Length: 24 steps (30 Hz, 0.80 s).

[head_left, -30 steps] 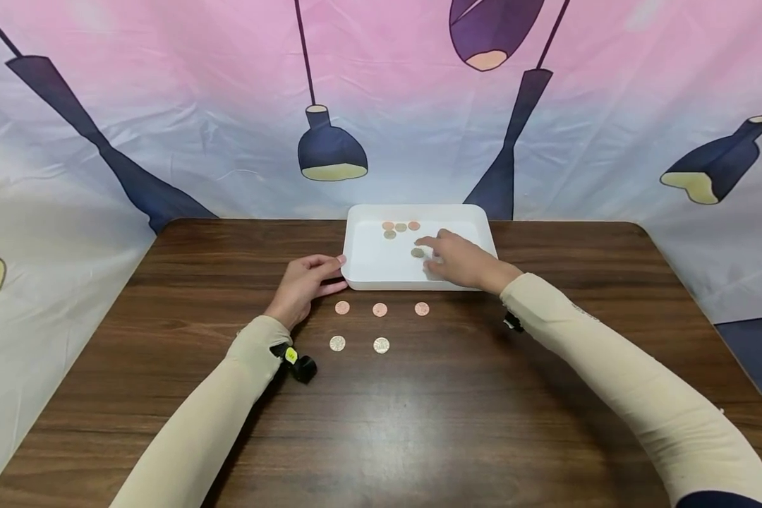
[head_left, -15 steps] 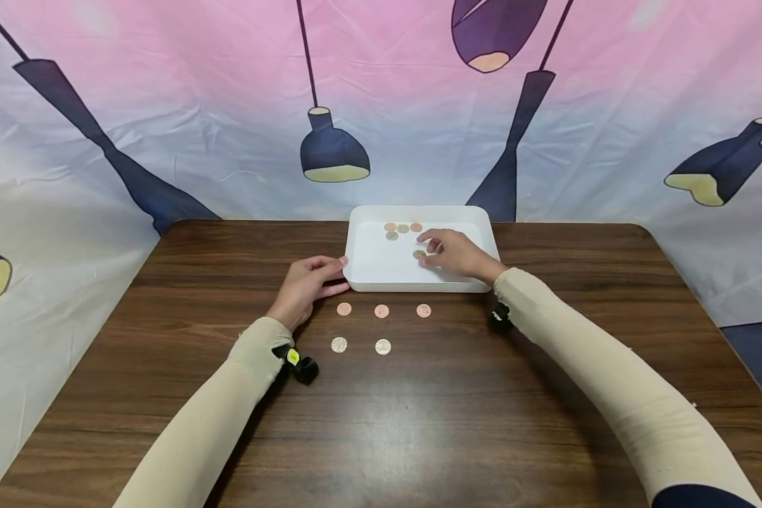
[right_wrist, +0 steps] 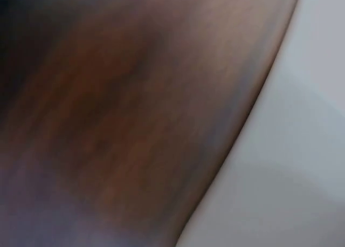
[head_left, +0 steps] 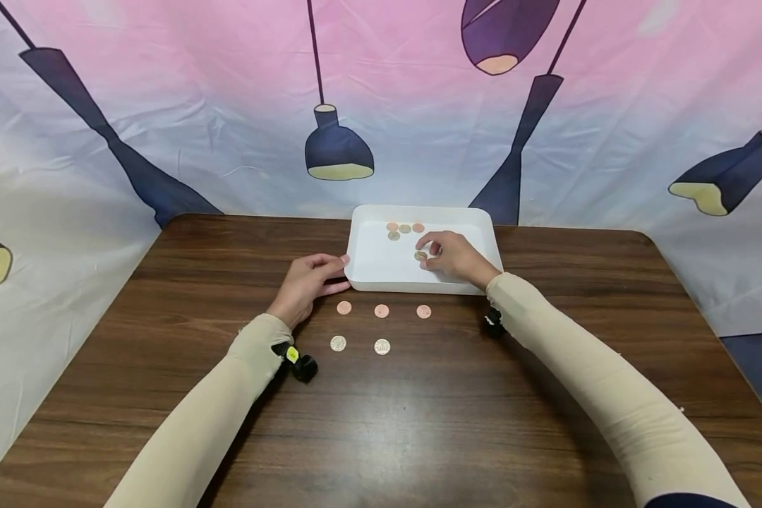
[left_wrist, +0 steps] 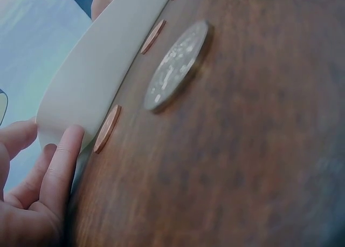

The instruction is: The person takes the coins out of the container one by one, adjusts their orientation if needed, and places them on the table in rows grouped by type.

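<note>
A white tray (head_left: 381, 268) stands at the back of the brown table. My left hand (head_left: 303, 286) rests against its near left corner, thumb at the rim and straight fingers (left_wrist: 63, 155) on the outer wall. Over the tray, my right hand (head_left: 452, 255) pinches a silver-coloured coin (head_left: 420, 256) between thumb and forefinger. Further back in the tray lie several coins, among them a copper coin (head_left: 418, 228) and a silver-coloured coin (head_left: 394, 236). The right wrist view is blurred and shows the tray wall (right_wrist: 269, 150) but no fingers.
In front of the tray, three copper coins lie in a row, the middle copper coin (head_left: 382, 311) between the others. Nearer are two silver-coloured coins, a left coin (head_left: 338, 343) and a right coin (head_left: 382, 346). A printed cloth (head_left: 241, 141) hangs behind the table.
My right hand's thumb and forefinger, spread around the coin a second ago, have drawn together on it. The left hand stays at the tray corner.
</note>
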Each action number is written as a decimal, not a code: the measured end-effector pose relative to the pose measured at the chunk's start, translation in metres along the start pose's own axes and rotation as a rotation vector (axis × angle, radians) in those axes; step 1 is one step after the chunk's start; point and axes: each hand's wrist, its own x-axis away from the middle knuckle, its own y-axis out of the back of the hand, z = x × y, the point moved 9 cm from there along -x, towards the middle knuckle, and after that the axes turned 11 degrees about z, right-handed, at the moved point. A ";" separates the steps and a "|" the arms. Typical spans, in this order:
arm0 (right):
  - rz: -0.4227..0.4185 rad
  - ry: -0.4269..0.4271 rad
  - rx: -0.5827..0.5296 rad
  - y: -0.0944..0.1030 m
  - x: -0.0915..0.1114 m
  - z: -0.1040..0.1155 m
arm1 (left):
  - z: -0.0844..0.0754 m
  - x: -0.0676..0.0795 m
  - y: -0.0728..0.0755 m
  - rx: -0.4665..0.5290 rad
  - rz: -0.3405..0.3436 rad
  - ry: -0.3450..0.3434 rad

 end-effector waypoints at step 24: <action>0.021 0.094 0.046 -0.005 -0.002 0.005 | 0.001 0.001 0.001 -0.008 0.002 0.013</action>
